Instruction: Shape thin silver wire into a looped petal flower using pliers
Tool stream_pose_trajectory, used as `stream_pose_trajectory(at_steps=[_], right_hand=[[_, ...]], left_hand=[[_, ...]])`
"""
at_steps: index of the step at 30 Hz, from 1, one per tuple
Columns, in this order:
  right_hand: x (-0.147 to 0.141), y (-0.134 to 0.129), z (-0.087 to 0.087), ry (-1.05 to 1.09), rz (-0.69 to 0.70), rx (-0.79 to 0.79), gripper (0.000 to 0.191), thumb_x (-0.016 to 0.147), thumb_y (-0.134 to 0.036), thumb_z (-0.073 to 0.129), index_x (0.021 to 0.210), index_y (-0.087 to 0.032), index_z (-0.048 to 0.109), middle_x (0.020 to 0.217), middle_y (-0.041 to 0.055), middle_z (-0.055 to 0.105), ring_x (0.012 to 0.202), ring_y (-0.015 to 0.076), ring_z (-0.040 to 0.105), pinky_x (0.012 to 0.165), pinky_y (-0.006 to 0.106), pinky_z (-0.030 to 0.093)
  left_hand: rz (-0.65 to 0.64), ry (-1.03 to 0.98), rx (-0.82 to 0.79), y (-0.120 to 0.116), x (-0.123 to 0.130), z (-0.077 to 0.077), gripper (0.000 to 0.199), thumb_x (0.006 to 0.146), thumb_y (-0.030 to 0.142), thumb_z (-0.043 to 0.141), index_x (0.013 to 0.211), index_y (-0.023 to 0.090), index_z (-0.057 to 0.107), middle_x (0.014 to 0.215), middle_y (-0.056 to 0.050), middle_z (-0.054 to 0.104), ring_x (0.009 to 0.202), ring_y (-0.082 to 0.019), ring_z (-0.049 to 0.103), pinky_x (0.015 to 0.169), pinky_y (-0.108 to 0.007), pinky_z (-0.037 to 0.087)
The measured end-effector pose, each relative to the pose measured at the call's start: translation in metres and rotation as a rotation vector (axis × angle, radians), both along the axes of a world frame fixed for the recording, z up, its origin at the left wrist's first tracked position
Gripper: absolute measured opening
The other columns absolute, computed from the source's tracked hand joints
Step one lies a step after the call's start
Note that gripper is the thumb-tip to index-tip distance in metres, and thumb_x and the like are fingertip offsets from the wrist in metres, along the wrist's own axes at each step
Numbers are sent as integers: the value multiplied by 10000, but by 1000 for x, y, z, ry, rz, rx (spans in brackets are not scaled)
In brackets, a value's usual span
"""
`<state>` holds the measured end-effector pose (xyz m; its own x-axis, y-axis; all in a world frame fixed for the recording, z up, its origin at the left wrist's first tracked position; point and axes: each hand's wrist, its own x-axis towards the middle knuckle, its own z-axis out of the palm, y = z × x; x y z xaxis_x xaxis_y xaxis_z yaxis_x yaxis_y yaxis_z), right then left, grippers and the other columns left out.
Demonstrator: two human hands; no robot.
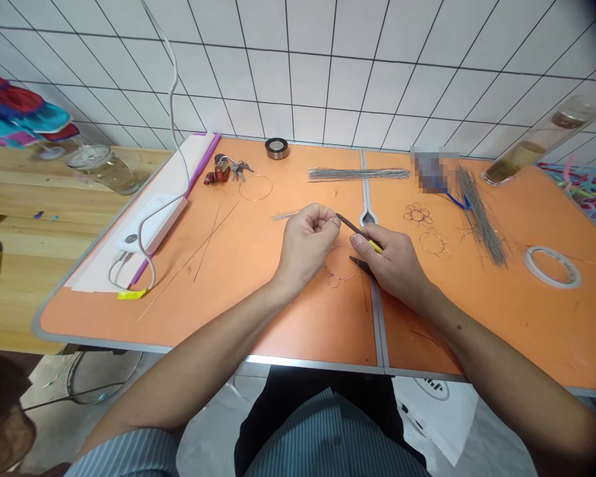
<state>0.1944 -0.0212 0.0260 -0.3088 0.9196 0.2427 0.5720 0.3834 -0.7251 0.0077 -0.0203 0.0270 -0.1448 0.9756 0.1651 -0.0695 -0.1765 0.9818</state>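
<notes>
- Blue striped shirt [328,437] in the foreground, worn by a person seated close against the counter's front edge.
- White-tiled wall [308,73] rises behind the workplace.
- Orange counter [288,324], crossed front to back by a gray seam, carries the wirework.
- Left hand [310,235], near the middle of the counter, has its fingers pinched close together; from here, onlookers cannot tell whether wire is caught between them.
- Right hand [395,258], just beside it, has its fingers wrapped around a dark tool [350,223] with a yellow part; two dark ends show, spread apart, the upper one near the left fingertips.
- At rear center, a bundle of straight wires [357,173] lies across the seam; a second bundle [484,222] rests at right.
- White power bank [161,228], a cable attached, sits at left on a white sheet [166,179] edged in purple.
- White tape roll [551,283] lies flat at far right; a smaller black roll [277,156] sits near the wall.
- Keys [236,171] rest at left rear.
- Looped wire ring [344,279] shows beneath and between the hands, whether lying or hanging unclear.
- Flower-shaped wire piece [418,213] lies right of the seam.
</notes>
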Motion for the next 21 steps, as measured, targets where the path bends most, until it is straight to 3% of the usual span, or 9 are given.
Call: stream_pose_trajectory(at_steps=[8, 14, 21], right_hand=[[-1, -1, 0, 42, 17, -13, 363, 1071, -481, 586, 802, -239, 557, 712, -35, 507, 693, 166, 485, 677, 338, 351], [2, 0, 0, 128, 15, -92, 376, 1089, -528, 556, 861, -237, 623, 805, 0, 645, 782, 196, 590, 722, 332, 413], [5, 1, 0, 95, -2, -43, 354, 1088, -515, 576, 870, -239, 625, 772, -7, 616, 742, 188, 551, 695, 333, 387]], left_hand=[[-29, -45, 7, -2, 0, 1, 135, 865, 218, 758, 773, 198, 662, 703, 21, 585, 617, -104, 470, 566, -244, 385], [-168, -234, -163, 0, -5, 7, 184, 843, 289, 788, 779, 200, 640, 626, 60, 458, 521, -73, 330, 481, -230, 254], [-347, -390, -300, 3, -10, 11, 333, 804, 315, 843, 749, 195, 537, 660, 68, 446, 497, -39, 308, 450, -197, 212]])
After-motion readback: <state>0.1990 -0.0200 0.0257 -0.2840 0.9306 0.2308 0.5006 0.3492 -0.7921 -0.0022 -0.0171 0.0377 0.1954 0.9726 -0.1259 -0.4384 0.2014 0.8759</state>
